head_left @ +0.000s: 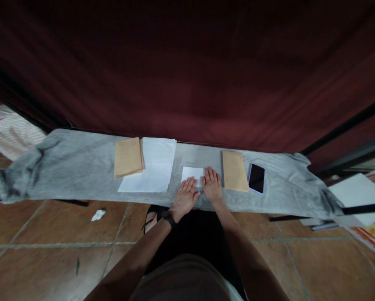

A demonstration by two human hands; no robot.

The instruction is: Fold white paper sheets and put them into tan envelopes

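Note:
A small white folded-looking sheet of paper (192, 172) lies on the grey cloth in front of me. My left hand (185, 197) rests flat on its lower left part, fingers stretched out. On the paper's right edge lies my right hand (211, 185), also flat with fingers extended. To the left is a stack of larger white sheets (157, 165), partly covered by brown envelopes (128, 157). Just right of my right hand is another brown envelope (235, 171). Whatever lies under my palms is hidden.
A phone (256, 178) with a dark screen lies right of the single envelope. The grey cloth (77, 167) covers a long narrow bench or table. Behind it hangs a dark red curtain (187, 96). A crumpled white scrap (98, 215) is on the tiled floor.

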